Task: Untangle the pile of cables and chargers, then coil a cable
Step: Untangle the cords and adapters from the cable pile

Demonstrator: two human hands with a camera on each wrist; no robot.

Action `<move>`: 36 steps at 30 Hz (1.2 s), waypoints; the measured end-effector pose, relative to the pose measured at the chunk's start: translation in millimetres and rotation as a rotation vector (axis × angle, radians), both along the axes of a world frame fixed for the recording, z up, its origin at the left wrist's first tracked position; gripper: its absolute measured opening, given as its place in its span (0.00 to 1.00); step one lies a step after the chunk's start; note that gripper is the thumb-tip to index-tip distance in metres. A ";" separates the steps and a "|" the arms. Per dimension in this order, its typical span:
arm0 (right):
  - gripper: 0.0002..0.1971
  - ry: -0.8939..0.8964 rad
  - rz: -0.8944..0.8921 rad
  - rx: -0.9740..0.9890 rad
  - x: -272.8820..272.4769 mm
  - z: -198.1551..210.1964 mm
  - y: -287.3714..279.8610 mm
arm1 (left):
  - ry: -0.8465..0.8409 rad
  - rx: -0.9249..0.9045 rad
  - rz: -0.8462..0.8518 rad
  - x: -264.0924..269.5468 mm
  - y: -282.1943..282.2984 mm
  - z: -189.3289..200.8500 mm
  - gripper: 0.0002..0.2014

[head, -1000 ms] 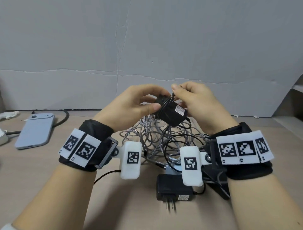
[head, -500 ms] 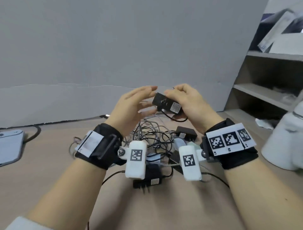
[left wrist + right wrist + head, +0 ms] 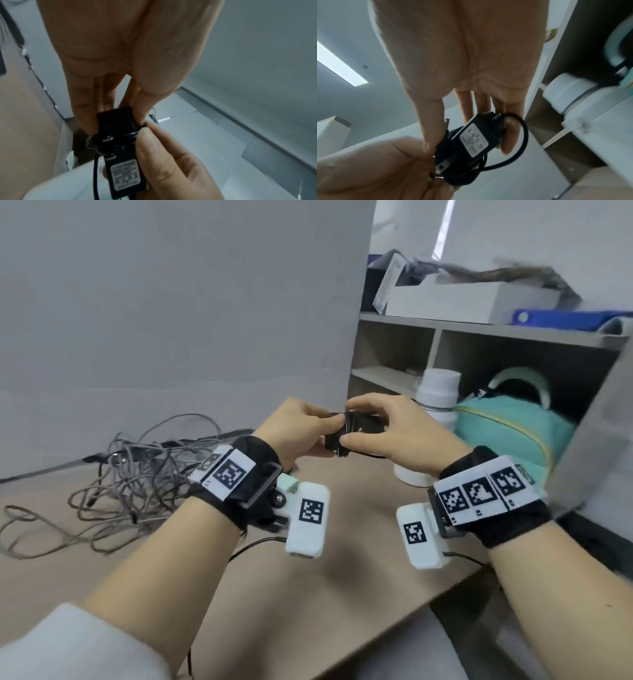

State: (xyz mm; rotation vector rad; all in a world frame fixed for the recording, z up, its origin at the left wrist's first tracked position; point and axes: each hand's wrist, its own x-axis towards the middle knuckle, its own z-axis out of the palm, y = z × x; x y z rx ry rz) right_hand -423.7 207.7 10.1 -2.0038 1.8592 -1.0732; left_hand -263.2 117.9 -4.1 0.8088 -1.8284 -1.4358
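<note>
Held up between both hands, above the right part of the bench [image 3: 342,559], is a small black charger [image 3: 123,155]: a smooth, hard plastic block, roughly rectangular, with a pale printed label on one flat face and two flat metal prongs at one end, seen in the right wrist view. A thin, glossy black cable [image 3: 113,139] is wound in several tight turns around its middle, and one loose loop of it arcs out past the body in the right wrist view.

The left hand [image 3: 301,429] pinches one end of the charger, fingers on one side and thumb on the other. The right hand [image 3: 387,433] grips the other end, its thumb pressed on the wound turns and its fingers curled behind the block. Each wrist carries a black fabric band with white square-patterned tags and a white boxy camera unit.

The bench is a matt, tan, wood-look surface. Farther back on its left lies the pile of cables [image 3: 130,474], thin grey braided-looking cords in loose, overlapping loops, with a dark lead among them. To the right, beyond the hands, stand a white round bottle [image 3: 436,392] with a ribbed cap, a soft teal bag [image 3: 513,433] with a yellow zip line, and a beige shelf unit [image 3: 479,333] holding a white box. A plain grey wall [image 3: 171,302] closes the back.
</note>
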 end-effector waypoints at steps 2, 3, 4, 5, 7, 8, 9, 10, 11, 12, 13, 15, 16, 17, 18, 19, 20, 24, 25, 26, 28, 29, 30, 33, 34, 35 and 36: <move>0.21 0.030 -0.038 0.030 -18.4 -3.2 19.3 | -0.014 -0.027 -0.079 -20.7 8.2 -5.6 0.09; 0.19 0.029 -0.072 0.043 -31.8 -5.8 32.7 | -0.023 -0.034 -0.127 -36.3 15.2 -8.3 0.09; 0.20 0.024 -0.110 0.056 -45.1 -8.8 45.6 | -0.031 -0.042 -0.166 -52.0 22.4 -11.2 0.09; 0.22 0.024 -0.150 0.064 -58.8 -12.5 56.7 | -0.033 -0.051 -0.197 -67.8 30.1 -13.3 0.09; 0.25 0.052 -0.234 0.067 -84.8 -18.7 78.4 | -0.019 -0.062 -0.255 -99.8 45.8 -17.0 0.10; 0.26 0.057 -0.275 0.069 -97.7 -21.8 87.9 | -0.009 -0.060 -0.283 -115.4 53.5 -19.0 0.11; 0.27 0.047 -0.309 0.069 -109.5 -24.3 97.3 | 0.003 -0.055 -0.309 -130.9 60.5 -21.7 0.12; 0.28 0.026 -0.342 0.068 -120.5 -26.3 106.4 | 0.015 -0.046 -0.334 -145.7 67.6 -24.1 0.14; 0.29 0.008 -0.371 0.063 -131.9 -28.9 114.8 | 0.034 -0.028 -0.354 -159.5 74.1 -26.4 0.15; 0.30 -0.009 -0.402 0.058 -143.3 -31.0 122.7 | 0.059 -0.003 -0.369 -172.8 81.0 -28.7 0.16; 0.31 -0.029 -0.432 0.053 -154.9 -33.1 130.7 | 0.089 0.030 -0.378 -184.9 87.7 -30.8 0.16; 0.31 -0.070 -0.500 0.033 -178.2 -36.9 147.2 | 0.135 0.092 -0.373 -208.4 100.1 -35.1 0.15; 0.31 -0.089 -0.537 0.024 -189.8 -38.8 156.1 | 0.132 0.110 -0.354 -219.9 104.5 -38.5 0.14; 0.31 -0.110 -0.581 0.020 -202.4 -41.8 164.7 | 0.114 0.119 -0.332 -231.5 108.3 -42.6 0.13; 0.30 -0.128 -0.625 0.026 -214.2 -45.8 172.7 | 0.082 0.128 -0.308 -242.1 111.6 -47.7 0.11; 0.30 -0.139 -0.665 0.045 -226.0 -51.4 180.4 | 0.046 0.147 -0.293 -252.5 115.0 -54.1 0.09; 0.30 -0.144 -0.707 0.080 -237.3 -58.8 186.6 | 0.004 0.176 -0.294 -262.4 119.5 -61.1 0.07; 0.30 -0.228 -0.853 0.230 -283.1 -104.5 202.1 | -0.246 0.343 -0.394 -298.0 143.5 -99.4 0.11; 0.31 -0.259 -0.883 0.271 -293.9 -116.5 203.5 | -0.315 0.386 -0.413 -304.8 148.1 -110.8 0.12; 0.32 -0.286 -0.901 0.310 -303.1 -126.5 204.8 | -0.375 0.425 -0.421 -310.6 151.1 -122.2 0.13; 0.31 -0.308 -0.926 0.370 -321.2 -143.1 204.8 | -0.448 0.497 -0.400 -319.6 152.9 -142.0 0.15; 0.29 -0.301 -0.938 0.404 -329.1 -148.5 204.1 | -0.465 0.533 -0.380 -323.2 151.7 -149.7 0.16; 0.26 -0.292 -0.956 0.442 -335.6 -152.0 203.2 | -0.476 0.570 -0.358 -326.3 150.1 -155.7 0.18; 0.19 -0.241 -0.985 0.549 -355.1 -158.4 194.5 | -0.512 0.675 -0.319 -336.4 146.6 -167.2 0.22; 0.19 -0.201 -0.985 0.591 -360.7 -159.6 190.7 | -0.524 0.699 -0.317 -340.5 146.6 -169.4 0.22; 0.21 -0.146 -0.991 0.648 -366.7 -161.5 186.4 | -0.534 0.713 -0.314 -345.3 146.6 -171.6 0.23; 0.23 -0.084 -0.990 0.716 -372.0 -164.0 181.9 | -0.542 0.718 -0.310 -350.3 146.9 -174.0 0.23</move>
